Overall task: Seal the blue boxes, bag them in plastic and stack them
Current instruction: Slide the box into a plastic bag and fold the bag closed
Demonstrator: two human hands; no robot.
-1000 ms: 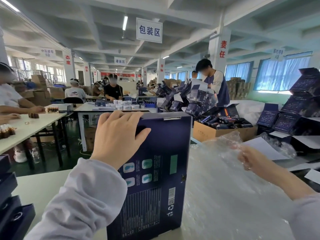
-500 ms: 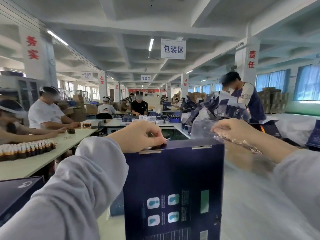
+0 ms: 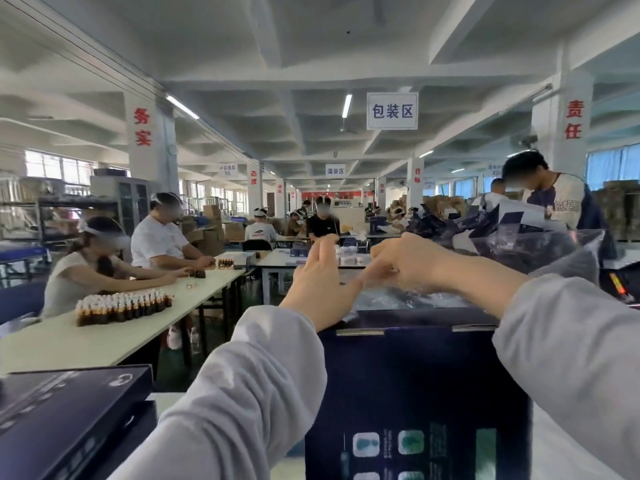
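Note:
A dark blue box [image 3: 415,393] stands upright in front of me, its printed back toward me. The heel of my left hand [image 3: 318,282] rests on the box's top left corner, with the fingers straight and pointing up. Just to the right, above the top edge, my right hand [image 3: 415,265] curls its fingers and pinches the crumpled clear plastic bag [image 3: 398,299]. The bag lies bunched over the top of the box and trails off to the right behind my wrist. Where the two hands meet, the left thumb is hidden.
Closed blue boxes [image 3: 69,417] are stacked at the lower left. A long white table [image 3: 86,341] on the left holds rows of small brown bottles [image 3: 121,306], with seated workers behind it. A person [image 3: 554,199] stands at the back right by a heap of open blue boxes [image 3: 491,220].
My left hand let go of the box's top edge and lifted its fingers upright. My right hand brought the plastic bag left and down onto the box top. The view tilted upward.

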